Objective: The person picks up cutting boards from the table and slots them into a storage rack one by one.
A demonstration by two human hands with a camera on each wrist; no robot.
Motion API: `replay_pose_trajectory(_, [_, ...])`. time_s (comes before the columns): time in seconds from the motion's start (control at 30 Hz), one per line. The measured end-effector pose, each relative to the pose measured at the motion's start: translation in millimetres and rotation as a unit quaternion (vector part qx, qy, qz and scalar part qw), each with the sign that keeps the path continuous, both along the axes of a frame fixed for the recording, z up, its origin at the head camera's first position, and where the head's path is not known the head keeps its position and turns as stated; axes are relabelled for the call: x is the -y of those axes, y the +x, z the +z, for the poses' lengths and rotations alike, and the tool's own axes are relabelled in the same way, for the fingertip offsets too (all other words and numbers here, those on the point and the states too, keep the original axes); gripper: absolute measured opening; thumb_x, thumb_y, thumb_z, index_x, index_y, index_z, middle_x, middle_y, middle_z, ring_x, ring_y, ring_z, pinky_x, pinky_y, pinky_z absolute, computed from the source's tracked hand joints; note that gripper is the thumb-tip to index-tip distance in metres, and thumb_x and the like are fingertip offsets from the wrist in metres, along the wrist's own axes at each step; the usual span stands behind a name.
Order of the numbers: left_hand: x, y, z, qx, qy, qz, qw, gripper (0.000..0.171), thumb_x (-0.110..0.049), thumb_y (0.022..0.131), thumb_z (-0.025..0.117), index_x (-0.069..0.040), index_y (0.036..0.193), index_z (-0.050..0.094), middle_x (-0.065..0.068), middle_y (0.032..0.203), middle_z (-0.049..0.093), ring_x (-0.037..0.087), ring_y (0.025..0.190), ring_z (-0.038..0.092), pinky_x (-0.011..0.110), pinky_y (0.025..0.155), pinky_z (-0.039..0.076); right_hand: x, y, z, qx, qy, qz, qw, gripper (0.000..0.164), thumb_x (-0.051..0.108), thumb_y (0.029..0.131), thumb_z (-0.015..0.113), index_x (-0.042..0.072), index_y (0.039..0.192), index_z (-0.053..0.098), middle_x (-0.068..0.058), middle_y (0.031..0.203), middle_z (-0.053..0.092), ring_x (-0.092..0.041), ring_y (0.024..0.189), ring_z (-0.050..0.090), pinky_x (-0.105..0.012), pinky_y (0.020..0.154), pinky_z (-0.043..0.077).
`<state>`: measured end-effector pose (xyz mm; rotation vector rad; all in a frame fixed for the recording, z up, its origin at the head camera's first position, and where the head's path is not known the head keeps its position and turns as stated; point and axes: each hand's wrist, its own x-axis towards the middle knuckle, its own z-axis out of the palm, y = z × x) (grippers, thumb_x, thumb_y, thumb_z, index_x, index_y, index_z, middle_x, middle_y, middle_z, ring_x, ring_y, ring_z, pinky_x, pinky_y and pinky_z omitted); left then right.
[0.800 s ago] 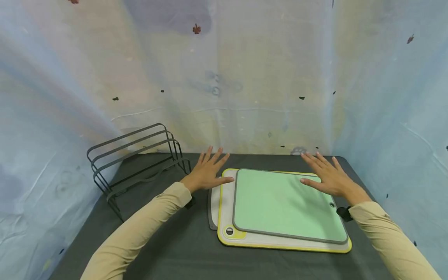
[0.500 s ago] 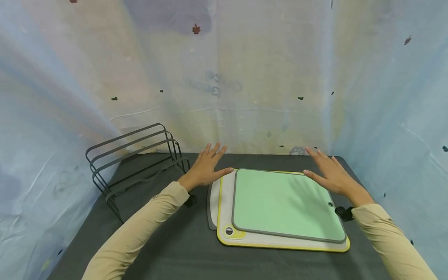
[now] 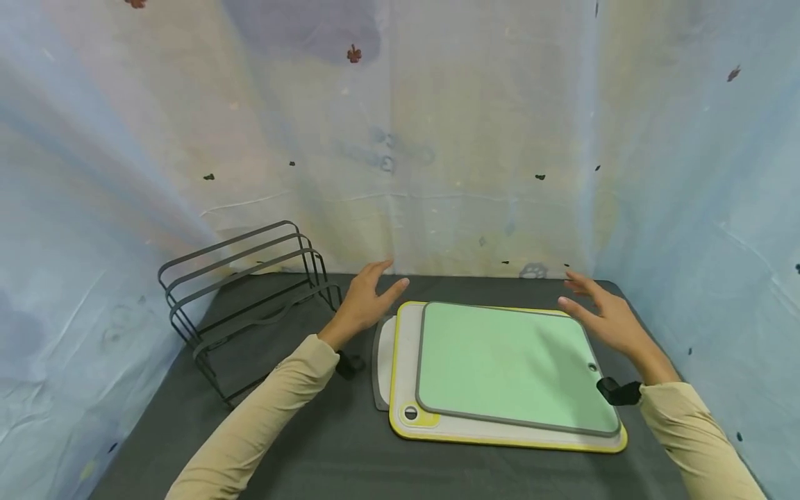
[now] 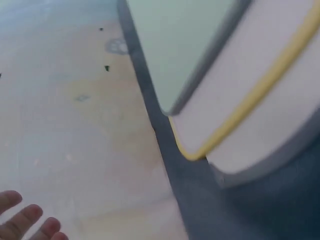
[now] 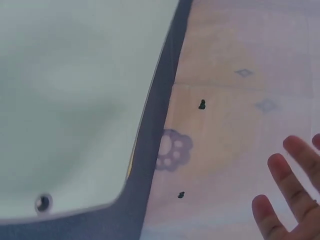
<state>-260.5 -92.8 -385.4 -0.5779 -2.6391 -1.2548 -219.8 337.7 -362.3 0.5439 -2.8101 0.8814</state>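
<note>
Holding nothing, my left hand (image 3: 364,301) is wide and loose near the middle of the frame, thumb well apart from the fingers; my right hand (image 3: 609,321) is just as wide and bare at the right. Green board (image 3: 500,368) lies flat in the lower half, right of centre, on top of the stack and a little askew on the white board (image 3: 405,361), whose yellow rim shows at the left and along the bottom. Beneath, a third board (image 3: 385,354) pokes out further left

I judge the green one stiff, fairly light and hard to break, with a smooth face that may slip under flat palms. Its grey rim looks the best hold: one hand at each short side, thumbs on top, fingertips under. The hole (image 3: 592,367) near its right edge looks small, good for a fingertip at most. Where its rim sits over the white board, I may catch both

Behind the stack only a narrow strip of table (image 3: 350,462) shows before the cloth (image 3: 481,139); more of it spreads toward the bottom of the frame. My left forearm comes in close to the rack (image 3: 240,279) at the left, so its bars could snag my sleeve
</note>
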Motion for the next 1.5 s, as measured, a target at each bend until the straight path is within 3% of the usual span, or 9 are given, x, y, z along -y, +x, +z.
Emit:
replay_pose_trajectory(0.17, [-1,3.2,-4.2,0.008,0.044,0.026,0.9987,0.059,-0.044,0.098,0.055,-0.005,0.142,0.046,0.016,0.133,0.050,0.035,0.114,0.050,0.050,0.089,0.045,-2,4.7,-6.2,-0.004,-0.043,-0.030,0.999,0.060,0.030,0.102,0.052,0.011,0.153,0.027,-0.026,0.140,0.045,-0.048,0.118,0.047,-0.063,0.088,0.040])
replay_pose_trajectory(0.5, [-4,10.3,-19.7,0.052,0.075,0.057,0.9942,0.057,-0.044,0.096,0.060,-0.005,0.137,0.052,0.014,0.124,0.056,0.026,0.101,0.056,0.044,0.080,0.049,-10,10.4,-18.9,0.006,-0.065,-0.084,0.994,0.059,0.035,0.102,0.050,0.004,0.149,0.034,-0.027,0.131,0.049,-0.046,0.116,0.045,-0.062,0.081,0.041])
replay_pose_trajectory(0.87, [-7,19.2,-34.7,0.094,0.097,0.064,0.9888,0.056,-0.041,0.093,0.064,-0.003,0.132,0.056,0.015,0.121,0.058,0.024,0.095,0.058,0.040,0.076,0.050,-10,11.6,-33.9,0.036,-0.044,-0.098,0.994,0.061,0.037,0.101,0.051,0.000,0.147,0.036,-0.025,0.125,0.052,-0.040,0.108,0.049,-0.057,0.078,0.042])
replay_pose_trajectory(1.2, [-14,24.5,-50.3,0.126,0.107,0.069,0.9838,0.052,-0.036,0.092,0.067,-0.001,0.129,0.057,0.020,0.126,0.055,0.030,0.100,0.059,0.043,0.081,0.051,-16,18.3,-50.9,0.054,-0.056,-0.095,0.992,0.061,0.036,0.100,0.053,-0.001,0.146,0.037,-0.026,0.127,0.049,-0.040,0.108,0.049,-0.053,0.077,0.043])
replay_pose_trajectory(1.5, [-24,26.5,-62.7,0.134,0.119,0.070,0.9814,0.048,-0.031,0.088,0.073,-0.001,0.123,0.060,0.018,0.114,0.061,0.030,0.098,0.060,0.039,0.076,0.052,-22,24.3,-63.2,0.088,-0.059,-0.103,0.989,0.064,0.039,0.099,0.056,-0.002,0.145,0.037,-0.027,0.130,0.047,-0.042,0.111,0.048,-0.056,0.079,0.045])
